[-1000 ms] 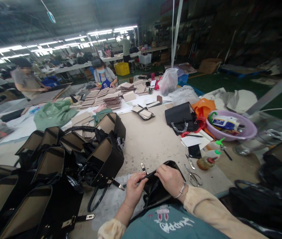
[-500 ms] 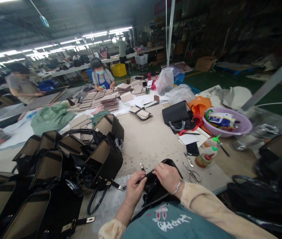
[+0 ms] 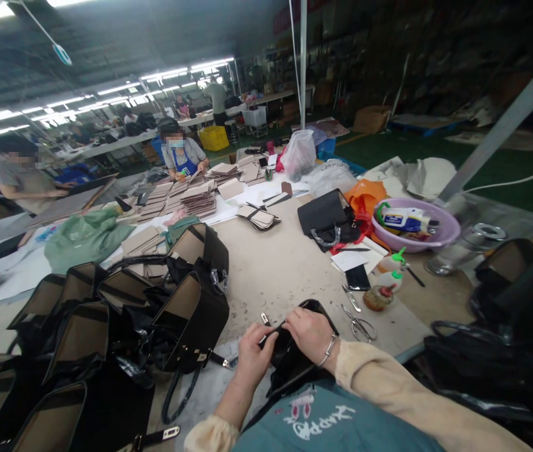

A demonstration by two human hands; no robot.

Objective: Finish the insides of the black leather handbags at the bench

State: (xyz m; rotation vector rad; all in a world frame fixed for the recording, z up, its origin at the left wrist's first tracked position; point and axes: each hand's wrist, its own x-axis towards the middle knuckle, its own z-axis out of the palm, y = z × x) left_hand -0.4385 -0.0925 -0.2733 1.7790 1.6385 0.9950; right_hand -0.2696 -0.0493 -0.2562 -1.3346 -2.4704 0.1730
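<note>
Both my hands grip a glossy black handbag (image 3: 289,361) that rests against my body at the near table edge. My left hand (image 3: 254,355) pinches its rim on the left side, fingers closed. My right hand (image 3: 308,333), with a bracelet at the wrist, is curled over the top edge of the same bag. A small metal strap buckle (image 3: 264,319) sticks out just beyond my fingers.
Several open black bags (image 3: 191,317) crowd the left. Scissors (image 3: 360,326), snips, a phone (image 3: 356,277) and glue bottles lie right of my hands. A purple basin (image 3: 414,226), a black bag (image 3: 325,216) and cardboard stacks (image 3: 198,198) sit farther off. Two people work at the far end.
The view has swung a little to the right and down, shifting everything leftward. My hands keep their hold on the black bag with only slight finger movement.
</note>
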